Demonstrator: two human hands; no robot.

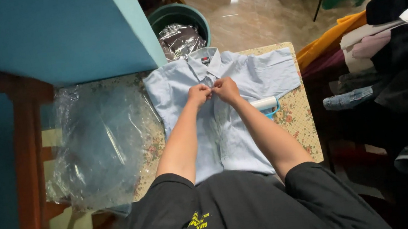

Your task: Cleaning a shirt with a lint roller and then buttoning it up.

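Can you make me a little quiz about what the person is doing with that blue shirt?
1. True or false: the light blue shirt lies flat on the table with its collar pointing away from the person.
2. Where on the shirt do the left hand and right hand meet? A) at a sleeve B) at the front opening just below the collar C) at the bottom hem
3. What lies on the table to the left of the shirt?

Key
1. True.
2. B. Both hands pinch the cloth there, close together.
3. A crumpled clear plastic bag.
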